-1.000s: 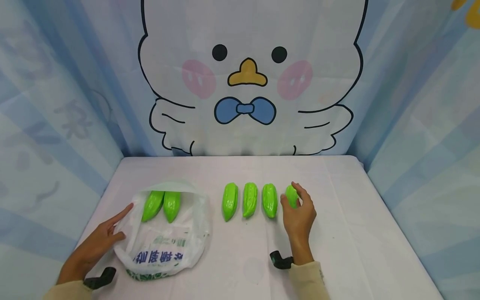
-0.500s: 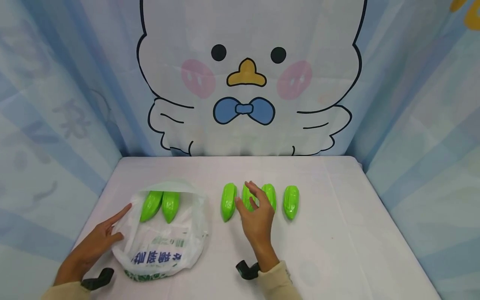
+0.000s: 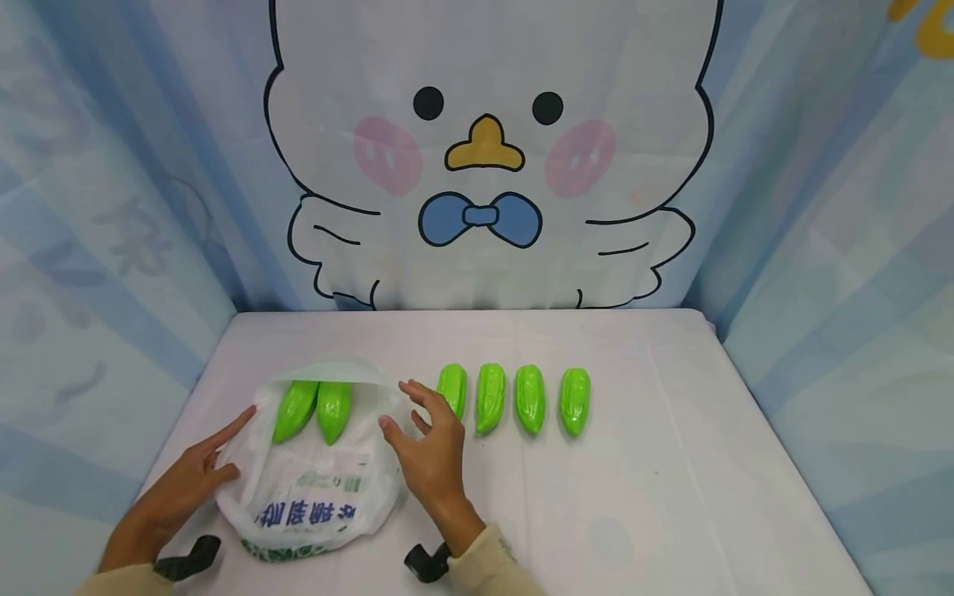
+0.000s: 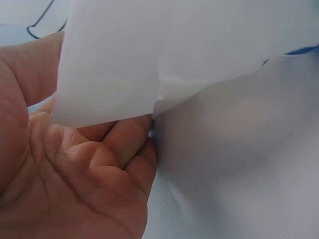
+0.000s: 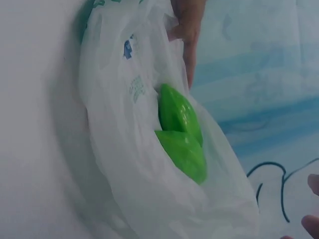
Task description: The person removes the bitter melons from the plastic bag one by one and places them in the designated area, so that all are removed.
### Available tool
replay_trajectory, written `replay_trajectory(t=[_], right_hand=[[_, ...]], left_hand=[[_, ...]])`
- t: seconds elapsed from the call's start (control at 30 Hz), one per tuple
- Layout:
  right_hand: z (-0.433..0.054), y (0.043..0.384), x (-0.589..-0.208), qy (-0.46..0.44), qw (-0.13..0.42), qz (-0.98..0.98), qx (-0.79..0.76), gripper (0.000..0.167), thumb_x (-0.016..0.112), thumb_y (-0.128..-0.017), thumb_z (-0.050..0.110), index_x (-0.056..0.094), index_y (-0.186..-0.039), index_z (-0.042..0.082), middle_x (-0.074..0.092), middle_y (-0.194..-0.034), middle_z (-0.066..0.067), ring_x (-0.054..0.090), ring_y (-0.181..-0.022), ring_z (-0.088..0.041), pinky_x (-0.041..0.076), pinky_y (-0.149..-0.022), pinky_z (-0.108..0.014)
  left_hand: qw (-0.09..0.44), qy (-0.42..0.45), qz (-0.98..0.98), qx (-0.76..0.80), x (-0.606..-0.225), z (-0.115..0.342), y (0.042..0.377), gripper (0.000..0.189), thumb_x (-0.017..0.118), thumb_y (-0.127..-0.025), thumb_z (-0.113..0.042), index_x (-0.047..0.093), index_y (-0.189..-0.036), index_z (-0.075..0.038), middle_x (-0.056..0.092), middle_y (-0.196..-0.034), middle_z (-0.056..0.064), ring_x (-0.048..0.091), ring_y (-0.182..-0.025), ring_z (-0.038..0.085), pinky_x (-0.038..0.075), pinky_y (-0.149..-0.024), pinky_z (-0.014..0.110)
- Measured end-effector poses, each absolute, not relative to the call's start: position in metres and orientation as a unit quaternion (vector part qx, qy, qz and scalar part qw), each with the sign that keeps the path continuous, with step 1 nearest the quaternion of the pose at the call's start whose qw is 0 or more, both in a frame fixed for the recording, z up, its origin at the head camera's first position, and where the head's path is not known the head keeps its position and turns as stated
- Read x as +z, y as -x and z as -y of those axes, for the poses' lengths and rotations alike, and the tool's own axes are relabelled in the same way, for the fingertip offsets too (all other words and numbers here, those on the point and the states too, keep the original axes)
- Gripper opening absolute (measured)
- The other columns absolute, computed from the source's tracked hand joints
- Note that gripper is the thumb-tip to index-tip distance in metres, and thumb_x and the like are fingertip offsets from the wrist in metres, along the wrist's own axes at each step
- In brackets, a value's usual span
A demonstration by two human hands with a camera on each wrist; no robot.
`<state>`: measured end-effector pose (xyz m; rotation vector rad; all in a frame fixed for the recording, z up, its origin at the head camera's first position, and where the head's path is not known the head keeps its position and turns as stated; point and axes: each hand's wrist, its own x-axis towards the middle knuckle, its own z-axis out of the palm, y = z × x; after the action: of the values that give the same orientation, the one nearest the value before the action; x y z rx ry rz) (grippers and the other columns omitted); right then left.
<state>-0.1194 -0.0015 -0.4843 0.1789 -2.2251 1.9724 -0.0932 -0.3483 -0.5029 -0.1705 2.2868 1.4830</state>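
Observation:
A white plastic bag (image 3: 376, 488) with blue and green print lies on its side, mouth agape. Inside it sit two glossy green star fruits (image 3: 296, 412), tapered and ridged. My left hand (image 3: 190, 484) grips the bag's left rim, thumb over the plastic and fingers curled beneath, as the left wrist view shows. At the bag's right edge hovers my right hand (image 3: 435, 455), thumb and fingers spread apart with nothing between them. A row of several more star fruits (image 3: 490, 399) lies on the table to the right; the hand partly covers the leftmost one.
The white-clothed table (image 3: 671, 463) reaches back to a printed cartoon curtain (image 3: 484, 265). Blue and white curtains (image 3: 835, 331) hang at both sides. A dark wrist camera mount (image 3: 427, 563) sits on each wrist.
My right hand has swept left, from the rightmost star fruit across the row to the bag's right edge, holding nothing. My left hand stays at the bag's rim.

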Motion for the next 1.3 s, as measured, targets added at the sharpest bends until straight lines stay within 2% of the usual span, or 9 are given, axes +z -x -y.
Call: replay_trajectory(t=[0.3, 0.43, 0.67, 0.9, 1.13, 1.3], right_hand=[[0.031, 0.115, -0.492, -0.084, 0.051, 0.734, 0.672, 0.049, 0.085, -0.089, 0.014, 0.071, -0.135, 0.019, 0.067, -0.138, 0.004, 0.063, -0.134, -0.018, 0.056, -0.107, -0.031], [0.038, 0.11, -0.493, -0.099, 0.061, 0.733, 0.67, 0.049, 0.084, -0.09, 0.012, 0.071, -0.134, 0.024, 0.067, -0.139, 0.003, 0.062, -0.136, -0.016, 0.056, -0.107, -0.031], [0.048, 0.108, -0.489, -0.139, 0.062, 0.737, 0.658, 0.049, 0.083, -0.092, 0.014, 0.068, -0.138, 0.023, 0.064, -0.144, 0.003, 0.06, -0.139, -0.015, 0.055, -0.109, -0.034], [0.059, 0.117, -0.496, -0.155, 0.047, 0.762, 0.627, 0.051, 0.083, -0.091, 0.012, 0.068, -0.139, 0.018, 0.066, -0.142, -0.006, 0.063, -0.134, -0.018, 0.057, -0.106, -0.034], [0.07, 0.129, -0.496, -0.162, 0.018, 0.781, 0.603, 0.052, 0.085, -0.09, 0.012, 0.068, -0.14, 0.01, 0.067, -0.138, -0.002, 0.063, -0.132, -0.014, 0.058, -0.106, -0.033], [0.076, 0.139, -0.499, -0.165, 0.018, 0.81, 0.562, 0.053, 0.086, -0.089, 0.015, 0.069, -0.139, 0.011, 0.069, -0.137, -0.001, 0.066, -0.128, -0.015, 0.058, -0.102, -0.027]], left_hand=[[0.197, 0.055, -0.817, 0.539, -0.504, 0.349, 0.092, 0.095, 0.062, -0.096, -0.005, 0.009, -0.172, -0.025, -0.01, -0.178, 0.015, -0.017, -0.16, 0.051, -0.002, -0.119, 0.083], [0.194, 0.048, -0.82, 0.536, -0.504, 0.35, 0.092, 0.096, 0.062, -0.096, -0.004, 0.008, -0.172, -0.026, -0.01, -0.178, 0.017, -0.015, -0.16, 0.053, -0.001, -0.118, 0.084], [0.19, 0.052, -0.831, 0.521, -0.501, 0.348, 0.091, 0.095, 0.06, -0.096, -0.005, 0.007, -0.172, -0.027, -0.007, -0.178, 0.017, -0.013, -0.16, 0.054, 0.0, -0.119, 0.084], [0.194, 0.056, -0.827, 0.525, -0.501, 0.348, 0.091, 0.095, 0.061, -0.096, -0.005, 0.009, -0.172, -0.028, -0.009, -0.178, 0.017, -0.014, -0.16, 0.053, 0.0, -0.119, 0.083], [0.195, 0.061, -0.827, 0.525, -0.502, 0.348, 0.091, 0.096, 0.061, -0.095, -0.003, 0.008, -0.172, -0.026, -0.008, -0.178, 0.017, -0.013, -0.16, 0.054, 0.0, -0.119, 0.083], [0.197, 0.062, -0.825, 0.526, -0.502, 0.348, 0.091, 0.096, 0.062, -0.095, -0.005, 0.009, -0.172, -0.025, -0.007, -0.178, 0.018, -0.011, -0.161, 0.054, 0.001, -0.12, 0.083]])
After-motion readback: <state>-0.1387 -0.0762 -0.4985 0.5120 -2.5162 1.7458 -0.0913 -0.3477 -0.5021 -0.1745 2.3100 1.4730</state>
